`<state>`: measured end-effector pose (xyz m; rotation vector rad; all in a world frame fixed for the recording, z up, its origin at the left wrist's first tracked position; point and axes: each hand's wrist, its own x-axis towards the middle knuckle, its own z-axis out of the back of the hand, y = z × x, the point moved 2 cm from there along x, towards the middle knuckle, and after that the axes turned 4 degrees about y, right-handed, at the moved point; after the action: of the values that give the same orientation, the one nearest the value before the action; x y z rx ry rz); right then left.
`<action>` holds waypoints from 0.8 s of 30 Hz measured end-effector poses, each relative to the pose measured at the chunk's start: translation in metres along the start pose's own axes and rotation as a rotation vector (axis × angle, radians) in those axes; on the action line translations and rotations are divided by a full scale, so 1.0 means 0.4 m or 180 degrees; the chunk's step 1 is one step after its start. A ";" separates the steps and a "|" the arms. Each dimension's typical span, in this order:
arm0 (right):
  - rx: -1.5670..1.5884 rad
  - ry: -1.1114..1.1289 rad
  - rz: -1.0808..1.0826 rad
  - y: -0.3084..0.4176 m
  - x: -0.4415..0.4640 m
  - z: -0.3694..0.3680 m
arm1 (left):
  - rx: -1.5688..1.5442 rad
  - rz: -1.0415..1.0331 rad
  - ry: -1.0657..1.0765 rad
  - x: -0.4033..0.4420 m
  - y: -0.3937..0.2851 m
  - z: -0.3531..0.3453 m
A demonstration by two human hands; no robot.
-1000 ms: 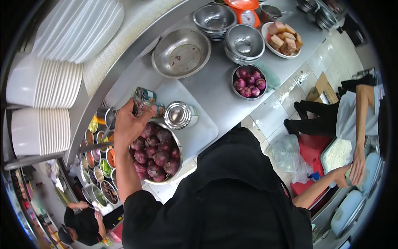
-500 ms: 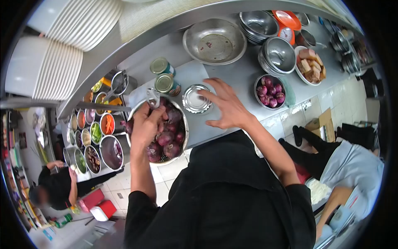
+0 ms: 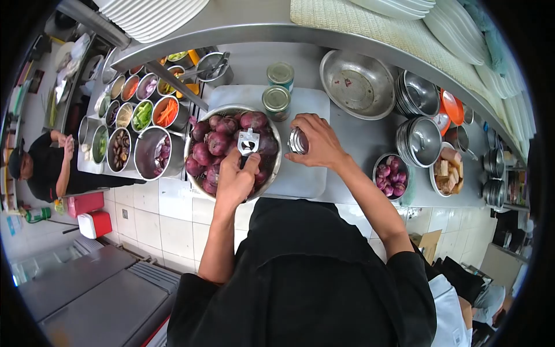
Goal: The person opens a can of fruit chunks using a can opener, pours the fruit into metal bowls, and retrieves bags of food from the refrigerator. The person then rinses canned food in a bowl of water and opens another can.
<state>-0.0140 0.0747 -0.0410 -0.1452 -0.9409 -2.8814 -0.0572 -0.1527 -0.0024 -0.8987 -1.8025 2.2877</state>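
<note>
Can opener [image 3: 249,139], metal, 1 pc: in L hand [image 3: 234,182], fingers closed on handles, above red onions [image 3: 219,143]; head faces away from wearer.
Can [image 3: 298,140], 1 pc: over pale board [image 3: 295,182], R hand [image 3: 318,141] wrapped round its side; contact w/ board can't tell. Hands apart, colander edge betw. them.
Colander [image 3: 279,159], full of the onions: L of can, overlaps board's L part; in the way betw. wearer & board there.
Closed cans, 2 pcs: nearer one [image 3: 276,101], farther one [image 3: 281,73], just behind colander.
Shelf post [image 3: 179,85]: slants down nr colander, betw. it & prep tubs.
Prep tubs, L: incl. carrot [image 3: 167,111], green veg [image 3: 142,115].
R side: wide basin [image 3: 358,81]; bowl stack [image 3: 425,141]; bowl of small onions [image 3: 392,175]; meat chunks [image 3: 448,169].
Overhead: shelf [image 3: 254,36] w/ plates [image 3: 153,17].
Far L: co-worker [image 3: 55,165].
</note>
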 end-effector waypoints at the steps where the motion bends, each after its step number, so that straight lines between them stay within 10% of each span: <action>1: -0.0005 -0.0088 0.0034 0.000 -0.001 0.003 | -0.0160 -0.0032 0.0000 0.002 -0.001 -0.001; 13: -0.0008 -0.0596 0.0401 -0.045 -0.017 -0.045 | 0.0842 -0.1118 0.0039 -0.038 -0.257 -0.027; 24: 0.0182 -0.0911 0.0539 -0.029 -0.021 -0.032 | 0.3027 -0.4134 -0.0570 0.035 -0.584 -0.213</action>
<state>-0.0080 0.0772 -0.0591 -0.6147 -0.9984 -2.7196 -0.0913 -0.0039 0.1946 0.5213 -0.6245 1.8134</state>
